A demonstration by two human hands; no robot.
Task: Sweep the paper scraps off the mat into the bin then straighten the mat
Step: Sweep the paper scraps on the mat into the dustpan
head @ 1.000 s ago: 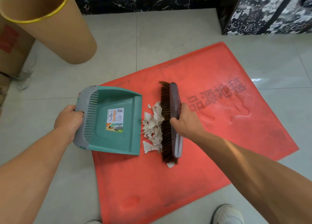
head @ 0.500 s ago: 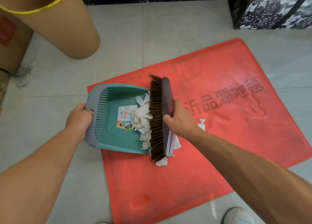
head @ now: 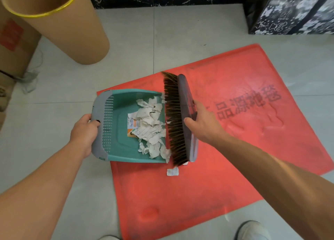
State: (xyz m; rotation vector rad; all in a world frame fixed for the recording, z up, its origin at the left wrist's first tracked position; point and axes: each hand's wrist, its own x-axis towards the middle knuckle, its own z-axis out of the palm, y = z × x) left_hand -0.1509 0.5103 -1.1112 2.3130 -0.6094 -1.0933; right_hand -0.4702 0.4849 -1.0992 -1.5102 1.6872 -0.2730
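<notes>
A red mat (head: pixel 226 149) lies askew on the tiled floor. My left hand (head: pixel 84 133) grips the grey back of a teal dustpan (head: pixel 117 142) resting on the mat's left corner. Torn paper scraps (head: pixel 151 127) are heaped inside the pan near its lip. My right hand (head: pixel 202 124) holds a brown hand brush (head: pixel 177 118), bristles against the pan's lip. One loose scrap (head: pixel 172 172) lies on the mat just below the brush. A tall tan cardboard bin (head: pixel 59 23) with a yellow rim stands at the upper left.
A cardboard box (head: pixel 10 46) sits at the far left beside the bin. A black-and-white patterned box (head: pixel 292 12) stands at the upper right against the dark skirting. My white shoe (head: pixel 253 230) is by the mat's near edge.
The brush swept left and pushed the scrap pile off the mat into the dustpan. One scrap was left behind on the mat below the brush.
</notes>
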